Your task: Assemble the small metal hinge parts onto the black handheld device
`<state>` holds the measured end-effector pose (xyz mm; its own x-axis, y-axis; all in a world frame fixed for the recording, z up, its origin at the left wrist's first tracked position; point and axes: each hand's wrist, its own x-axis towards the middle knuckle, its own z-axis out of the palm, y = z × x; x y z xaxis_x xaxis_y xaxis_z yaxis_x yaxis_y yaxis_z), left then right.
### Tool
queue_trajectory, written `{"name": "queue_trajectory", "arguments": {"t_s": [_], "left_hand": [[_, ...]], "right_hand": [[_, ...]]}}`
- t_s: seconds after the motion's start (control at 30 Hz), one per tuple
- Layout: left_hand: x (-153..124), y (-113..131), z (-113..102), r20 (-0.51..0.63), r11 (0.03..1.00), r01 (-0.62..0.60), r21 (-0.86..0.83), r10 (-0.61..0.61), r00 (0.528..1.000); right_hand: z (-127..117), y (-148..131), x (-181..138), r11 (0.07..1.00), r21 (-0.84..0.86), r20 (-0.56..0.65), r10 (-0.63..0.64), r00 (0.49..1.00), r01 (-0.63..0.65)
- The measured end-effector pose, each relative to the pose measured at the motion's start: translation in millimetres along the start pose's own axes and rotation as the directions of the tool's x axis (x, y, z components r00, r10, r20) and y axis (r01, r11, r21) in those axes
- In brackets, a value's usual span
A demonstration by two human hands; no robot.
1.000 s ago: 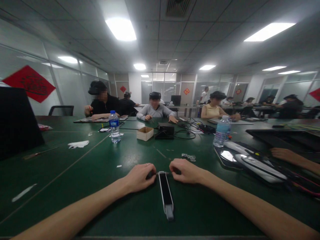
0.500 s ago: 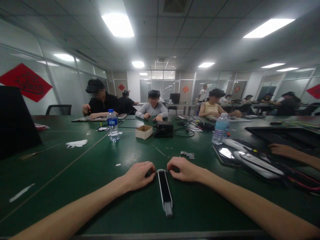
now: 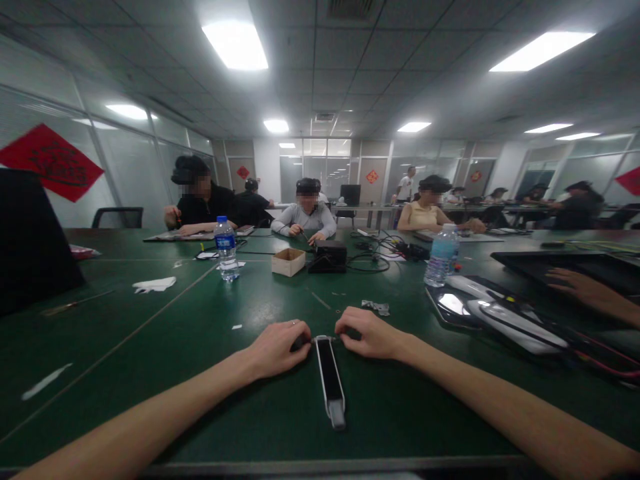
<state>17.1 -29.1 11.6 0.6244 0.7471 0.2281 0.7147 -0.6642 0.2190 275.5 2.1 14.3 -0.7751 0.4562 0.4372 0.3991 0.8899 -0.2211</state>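
Note:
A long, narrow device with a white frame, a black face and a grey end piece (image 3: 331, 380) lies flat on the green table (image 3: 240, 427), its grey end toward me. My left hand (image 3: 283, 347) rests at the left of its far end, with thumb and fingertips pinched together. On the opposite side my right hand (image 3: 367, 333) is pinched in the same way. Something small and thin shows at the fingertips on both sides of the device's far end. It is too small to name.
Ahead stand an open cardboard box (image 3: 289, 265), a black box (image 3: 327, 258) with cables and a water bottle (image 3: 227, 250). To the right are another bottle (image 3: 440, 257), a white appliance (image 3: 515, 327) and a co-worker's hand (image 3: 580, 287) by a black tray (image 3: 615, 270).
Both my hands keep their pinch at the device's far end, with hardly any movement. The co-worker's hand at the right has shifted slightly to the right.

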Motion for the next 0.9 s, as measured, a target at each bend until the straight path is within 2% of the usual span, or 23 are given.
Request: {"name": "queue_trajectory", "arguments": {"t_s": [0.4, 0.9], "left_hand": [[-0.8, 1.0, -1.6, -0.007, 1.000, -0.015, -0.009, 0.015, 1.000], [1.5, -4.0, 5.2, -0.033, 1.000, 0.004, 0.006, -0.004, 0.999]], "right_hand": [[0.2, 0.1, 0.3, 0.999, -0.020, -0.025, -0.034, 0.999, 0.033], [7.6, 4.2, -0.8, 0.993, -0.042, -0.118, -0.114, 0.986, 0.110]]}}
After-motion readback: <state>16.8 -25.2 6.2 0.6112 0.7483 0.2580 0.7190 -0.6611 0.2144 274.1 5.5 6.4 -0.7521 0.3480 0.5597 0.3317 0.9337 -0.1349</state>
